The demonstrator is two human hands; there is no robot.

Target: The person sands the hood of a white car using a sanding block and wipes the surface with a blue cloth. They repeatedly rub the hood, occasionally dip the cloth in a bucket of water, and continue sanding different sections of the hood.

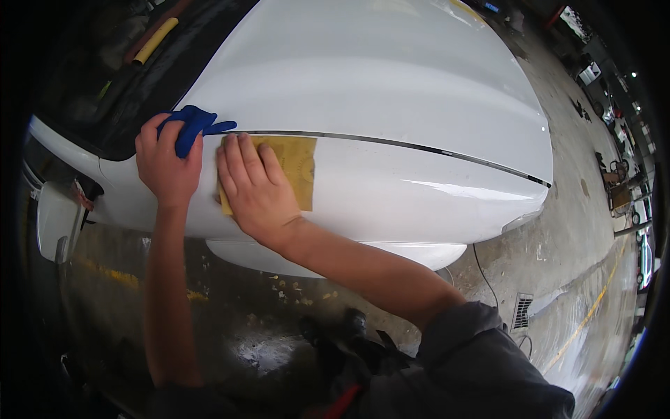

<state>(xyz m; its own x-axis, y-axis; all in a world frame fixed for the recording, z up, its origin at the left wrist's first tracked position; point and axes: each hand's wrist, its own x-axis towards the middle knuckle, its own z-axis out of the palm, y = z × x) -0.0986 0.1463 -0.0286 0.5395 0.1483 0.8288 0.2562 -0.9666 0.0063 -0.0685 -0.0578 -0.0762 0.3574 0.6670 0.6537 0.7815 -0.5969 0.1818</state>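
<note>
A bunched blue cloth (pixel 187 131) is gripped in the left hand (pixel 169 157), the fingers curled closely around it, while the right hand (pixel 258 183) is laid flat, palm down and fingers extended, on a yellow sandpaper sheet (pixel 299 167). The sheet is held against the white front fender (pixel 391 202) of a car, just below the dark seam (pixel 391 143) by which the fender is parted from the hood (pixel 377 84). Its right side is left uncovered by the hand. The cloth is held at the rear corner of the hood, near the base of the windshield (pixel 77 91), with one narrow end pointed toward the sheet. A white side mirror (pixel 57 222) is seen at the far left. Below the car, the concrete floor (pixel 572 307) is marked by a yellow line (pixel 586 318), with a drain grate (pixel 521 311) set near a black cable (pixel 484 272).
</note>
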